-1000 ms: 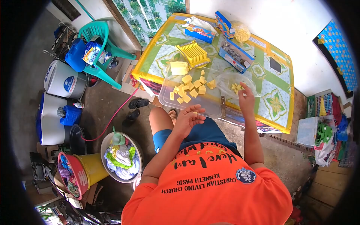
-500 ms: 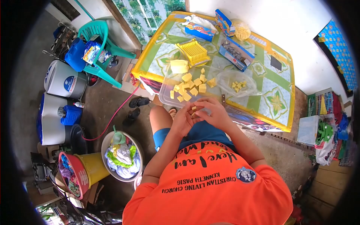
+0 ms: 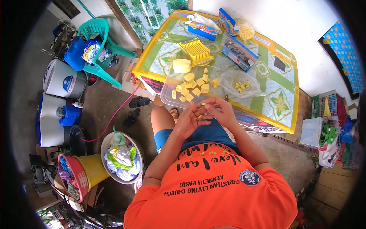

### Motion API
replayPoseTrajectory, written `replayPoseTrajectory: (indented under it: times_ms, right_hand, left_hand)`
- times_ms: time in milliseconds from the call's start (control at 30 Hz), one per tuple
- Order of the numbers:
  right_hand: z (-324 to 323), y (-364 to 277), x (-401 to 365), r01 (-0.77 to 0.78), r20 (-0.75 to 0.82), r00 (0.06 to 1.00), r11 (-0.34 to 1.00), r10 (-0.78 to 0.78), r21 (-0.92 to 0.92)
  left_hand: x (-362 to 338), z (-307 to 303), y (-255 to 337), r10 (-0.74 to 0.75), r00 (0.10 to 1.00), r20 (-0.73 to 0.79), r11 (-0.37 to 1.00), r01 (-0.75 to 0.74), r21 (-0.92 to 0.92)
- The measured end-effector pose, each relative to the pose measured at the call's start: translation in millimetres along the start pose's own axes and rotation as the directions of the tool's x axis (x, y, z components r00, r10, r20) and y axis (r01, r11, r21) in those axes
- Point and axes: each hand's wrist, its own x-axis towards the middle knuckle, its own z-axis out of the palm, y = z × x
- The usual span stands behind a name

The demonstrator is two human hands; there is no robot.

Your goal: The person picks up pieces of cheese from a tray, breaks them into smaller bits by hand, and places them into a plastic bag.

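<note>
My left hand lies palm up over my lap with small yellow cube pieces in it. My right hand meets it and pinches one small yellow piece at the fingertips. Just beyond both hands a clear plastic tray on the table's near edge carries several larger yellow cubes. A clear plastic bag with small yellow pieces lies right of the tray. A yellow block and a yellow slotted cutter sit behind the tray.
The table has a green and yellow patterned cloth, with blue boxes and an open box at its far side. On the floor to the left stand a teal chair, a laundry basin, buckets and sandals.
My right hand came back from the plastic bag to my left hand, and its fingertips have now closed on a small yellow piece. My left hand stayed over my lap.
</note>
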Motion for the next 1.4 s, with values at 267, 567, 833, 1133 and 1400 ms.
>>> replayPoseTrajectory:
  times_ms: [267,567,833,1133,1400]
  right_hand:
    - [-43.8,27.6,15.6,-0.021,-0.242,0.970,0.998,0.034,0.054]
    - [-132.0,75.0,31.4,-0.035,-0.414,0.839,0.724,-0.353,-0.689]
    - [-43.2,42.5,38.6,0.134,-0.133,0.945,0.727,-0.298,-0.674]
    - [3.5,77.2,58.9,0.168,-0.002,0.968,0.656,-0.251,-0.736]
    - [5.9,78.3,55.5,0.113,-0.027,0.983,0.712,-0.183,-0.693]
  left_hand:
    - [-3.0,-19.1,-1.5,0.060,0.993,-0.098,0.996,-0.052,0.078]
    - [-6.4,-37.6,2.7,0.142,0.963,-0.229,0.989,-0.131,0.060]
    - [-7.8,-36.3,5.3,0.152,0.955,-0.254,0.988,-0.152,0.021]
    - [-14.0,-39.6,5.1,0.170,0.945,-0.281,0.985,-0.158,0.067]
    - [-9.9,-38.8,2.1,0.155,0.951,-0.266,0.987,-0.137,0.082]
